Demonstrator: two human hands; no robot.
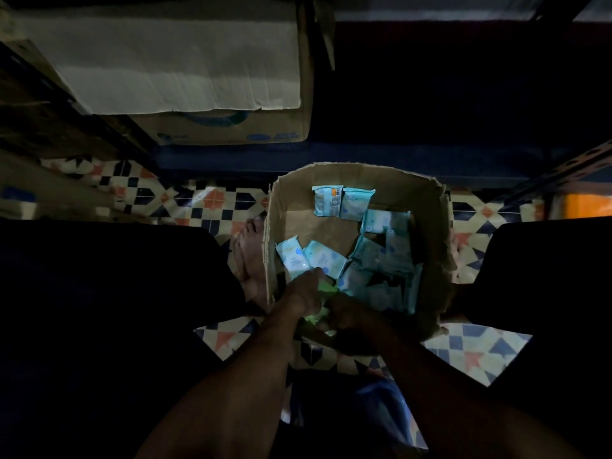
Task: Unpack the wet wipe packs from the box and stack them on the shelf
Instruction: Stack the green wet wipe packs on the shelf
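Where both hands meet at the near wall of the box point(298, 207), the right hand point(347, 314) clasps a green pack point(319, 315). The left hand point(306, 289) reaches in just beside it, but the scene is too dark to tell its grip. Blue packs point(381, 260) lie loose inside the box, which sits on the tiled floor point(215, 200).

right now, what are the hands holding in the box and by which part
Right hand seems to grip a greenish pack by its near end. Left hand rests on the pale packs; too dark to tell any hold.

Patterned floor tiles point(215, 200), printed carton point(231, 132)
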